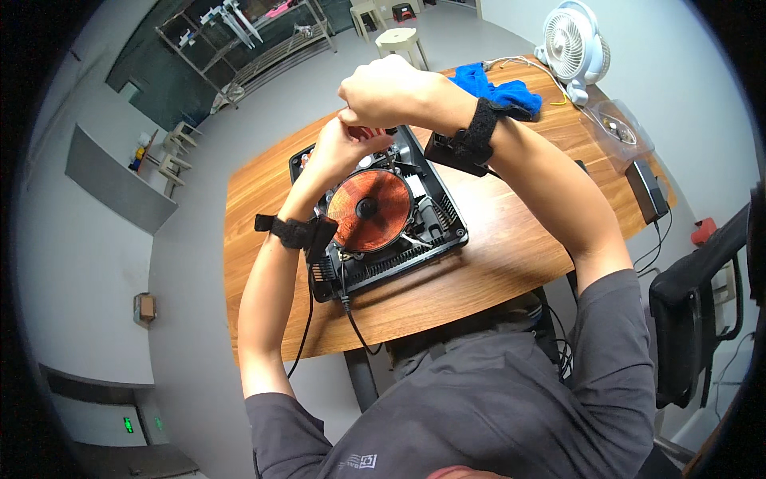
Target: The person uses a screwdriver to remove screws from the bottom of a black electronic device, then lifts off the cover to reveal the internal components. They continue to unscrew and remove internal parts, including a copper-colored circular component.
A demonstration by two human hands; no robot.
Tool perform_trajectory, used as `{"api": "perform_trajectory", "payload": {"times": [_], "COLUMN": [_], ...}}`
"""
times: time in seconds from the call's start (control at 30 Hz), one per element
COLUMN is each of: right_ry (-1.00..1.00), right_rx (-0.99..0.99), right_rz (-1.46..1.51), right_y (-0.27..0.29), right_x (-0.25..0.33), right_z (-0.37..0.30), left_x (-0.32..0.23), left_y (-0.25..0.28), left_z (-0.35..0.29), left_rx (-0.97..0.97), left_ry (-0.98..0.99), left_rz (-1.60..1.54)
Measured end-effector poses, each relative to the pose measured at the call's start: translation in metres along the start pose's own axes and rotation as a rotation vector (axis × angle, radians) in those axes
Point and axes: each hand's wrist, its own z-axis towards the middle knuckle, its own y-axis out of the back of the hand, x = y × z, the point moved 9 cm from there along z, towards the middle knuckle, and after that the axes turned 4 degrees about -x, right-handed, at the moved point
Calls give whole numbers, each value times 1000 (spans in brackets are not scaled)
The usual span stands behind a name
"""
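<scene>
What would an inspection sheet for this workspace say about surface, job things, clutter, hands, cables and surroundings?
Surface: wood-grain table.
Job's things: opened black induction cooker, its copper-coloured coil exposed.
Clutter: crumpled blue cloth, white desk fan, clear plastic box, black power adapter.
Hands: left hand and right hand together above the cooker's far side; reddish object between them, mostly hidden.
Cables: black cable crossing the table's near edge.
Surroundings: metal rack, pale stool, black chair.
</scene>
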Motion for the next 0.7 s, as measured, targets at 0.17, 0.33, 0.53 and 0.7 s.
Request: {"api": "perform_trajectory", "payload": {"times": [0.17,0.33,0.53,0.7], "right_ry": [131,61,33,67], "right_rx": [75,-30,-61,-122], "right_rz": [174,146,137,251], "right_y": [-6,-1,2,0], "right_x": [-3,-10,-13,-18], "right_z": [0,-5,-8,-15], "left_x": [-1,3,2,-8], "left_y": [-2,-1,0,-1], "left_z": [-4,1,-1,-5], "left_rx": [140,80,5,24], "left_ry": [-84,-63,-47,-90], "left_rz": [-211,-52,78,-23]}}
